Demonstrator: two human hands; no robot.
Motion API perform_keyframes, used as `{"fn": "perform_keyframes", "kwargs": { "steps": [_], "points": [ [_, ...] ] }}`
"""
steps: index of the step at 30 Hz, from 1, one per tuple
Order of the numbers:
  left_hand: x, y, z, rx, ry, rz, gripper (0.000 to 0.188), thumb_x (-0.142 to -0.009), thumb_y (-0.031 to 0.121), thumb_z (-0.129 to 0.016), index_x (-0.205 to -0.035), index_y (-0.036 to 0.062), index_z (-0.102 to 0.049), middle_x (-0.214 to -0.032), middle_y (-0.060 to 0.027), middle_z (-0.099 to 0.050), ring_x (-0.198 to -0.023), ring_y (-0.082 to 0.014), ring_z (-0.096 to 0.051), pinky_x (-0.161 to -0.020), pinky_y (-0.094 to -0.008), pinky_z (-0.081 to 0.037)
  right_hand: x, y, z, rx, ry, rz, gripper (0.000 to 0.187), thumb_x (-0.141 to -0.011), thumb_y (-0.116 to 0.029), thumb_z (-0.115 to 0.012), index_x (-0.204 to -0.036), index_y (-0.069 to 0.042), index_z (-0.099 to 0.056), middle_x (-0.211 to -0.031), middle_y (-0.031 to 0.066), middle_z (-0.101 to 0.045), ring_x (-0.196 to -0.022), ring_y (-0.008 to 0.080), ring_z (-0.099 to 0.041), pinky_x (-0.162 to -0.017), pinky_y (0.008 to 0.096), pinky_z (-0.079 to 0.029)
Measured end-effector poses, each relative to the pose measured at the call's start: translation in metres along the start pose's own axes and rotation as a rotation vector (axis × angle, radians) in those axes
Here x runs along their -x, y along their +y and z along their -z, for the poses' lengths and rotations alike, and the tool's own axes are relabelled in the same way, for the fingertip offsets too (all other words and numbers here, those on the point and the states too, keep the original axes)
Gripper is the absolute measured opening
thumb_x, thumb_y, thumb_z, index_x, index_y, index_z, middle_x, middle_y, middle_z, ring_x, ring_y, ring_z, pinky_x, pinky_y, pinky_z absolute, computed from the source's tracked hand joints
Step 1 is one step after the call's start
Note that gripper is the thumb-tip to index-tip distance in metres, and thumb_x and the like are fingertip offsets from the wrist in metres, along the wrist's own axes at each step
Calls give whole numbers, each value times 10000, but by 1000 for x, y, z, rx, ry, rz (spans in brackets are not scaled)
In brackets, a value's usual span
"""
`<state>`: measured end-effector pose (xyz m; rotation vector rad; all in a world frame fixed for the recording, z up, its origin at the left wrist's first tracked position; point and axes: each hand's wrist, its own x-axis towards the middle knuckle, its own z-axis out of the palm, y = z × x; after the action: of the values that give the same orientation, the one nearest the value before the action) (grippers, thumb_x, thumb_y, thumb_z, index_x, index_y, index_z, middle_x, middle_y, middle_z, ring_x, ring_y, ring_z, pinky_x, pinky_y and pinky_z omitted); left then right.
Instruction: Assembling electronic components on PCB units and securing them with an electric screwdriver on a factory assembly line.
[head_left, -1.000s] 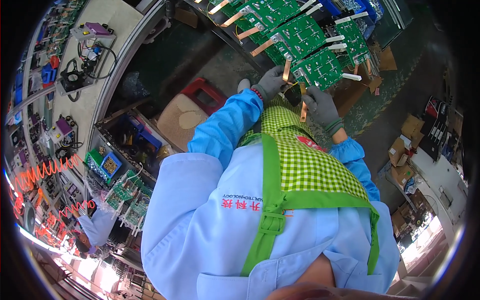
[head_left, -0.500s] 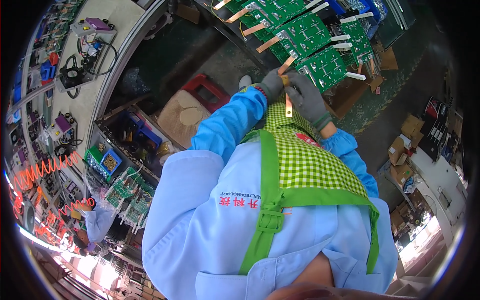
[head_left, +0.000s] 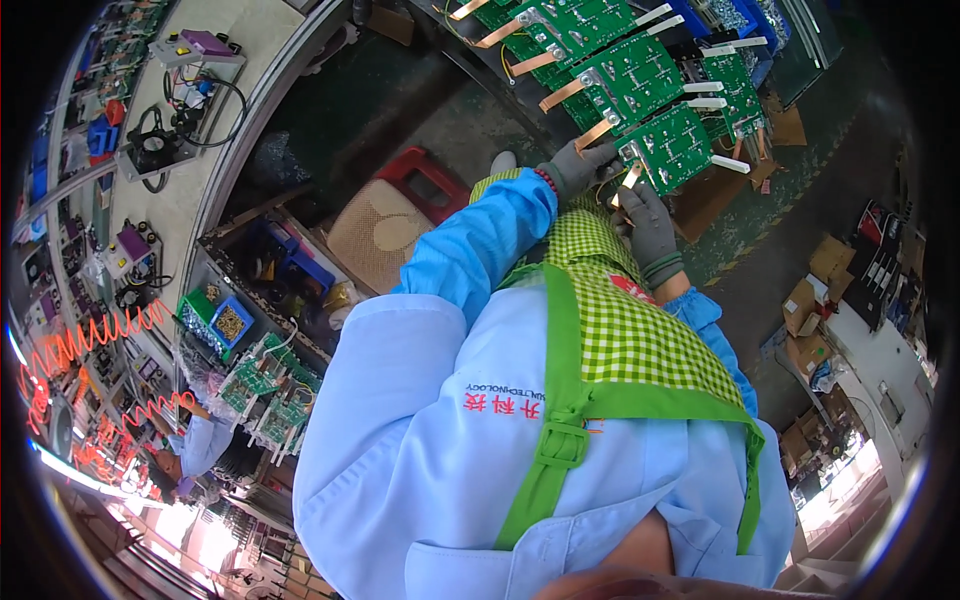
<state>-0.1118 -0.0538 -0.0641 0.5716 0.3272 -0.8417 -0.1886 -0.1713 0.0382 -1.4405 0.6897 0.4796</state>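
Both my hands wear grey gloves and work at the near edge of a group of green circuit boards (head_left: pixel 630 82). My right hand (head_left: pixel 652 228) is closed on a flat copper strip (head_left: pixel 629 182), held at the left corner of the nearest circuit board (head_left: pixel 668 150). My left hand (head_left: pixel 578 170) is beside that corner, below a copper strip (head_left: pixel 597 132) jutting from the neighbouring board. Its fingers are bent together, and whatever they hold is hidden. White strips stick out from the boards' right sides.
Blue bins (head_left: pixel 735 18) of small metal parts stand behind the boards. Cardboard (head_left: pixel 705 205) lies below them. To my left are a chair with a woven seat (head_left: pixel 375 232), a workbench with wired devices (head_left: pixel 160 150) and more circuit boards (head_left: pixel 270 390). Another person's sleeve (head_left: pixel 205 440) shows at far left.
My hands have moved apart. The copper strip that hung down over the apron between them is now up at the nearest board's corner in my right hand. The whole view has shifted slightly.
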Motion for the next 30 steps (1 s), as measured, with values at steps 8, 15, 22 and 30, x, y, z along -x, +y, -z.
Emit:
{"fn": "perform_keyframes", "kwargs": {
  "steps": [8, 15, 22, 30],
  "points": [
    [7, 1, 10, -1083, -180, -618, 174, -782, 49, -574, -949, 10, -602, -847, -118, -613, -796, -243, -615, -687, -334, -482, -21, 7, -15, -68, 107, 6, 268, -875, -275, -566, -934, -14, -579, -762, 31, -562, -592, 92, -513, -479, 235, -426],
    [21, 23, -13, -1299, -218, -836, 218, -758, 31, -575, -973, 6, -604, -946, -131, -587, -873, -253, -586, -762, -343, -465, -20, 12, -20, -75, 200, -49, 268, -877, -280, -552, -948, -27, -606, -774, 38, -584, -602, 117, -535, -465, 235, -447],
    [25, 36, -27, -942, -159, -141, 266, -810, 197, -564, -989, 5, -603, -960, -104, -587, -891, -199, -568, -746, -329, -466, -26, 9, -26, -163, 152, -98, 218, -896, -242, -476, -879, -47, -572, -802, 48, -591, -586, 117, -523, -464, 227, -403],
    [20, 21, -34, -914, 102, -127, 235, -803, 205, -579, -844, -25, -597, -684, -78, -593, -610, -159, -571, -551, -301, -464, 13, -49, 5, 410, -99, -60, 298, -891, -294, -510, -980, -24, -600, -856, 70, -621, -664, 146, -608, -530, 276, -472]
  ]
}}
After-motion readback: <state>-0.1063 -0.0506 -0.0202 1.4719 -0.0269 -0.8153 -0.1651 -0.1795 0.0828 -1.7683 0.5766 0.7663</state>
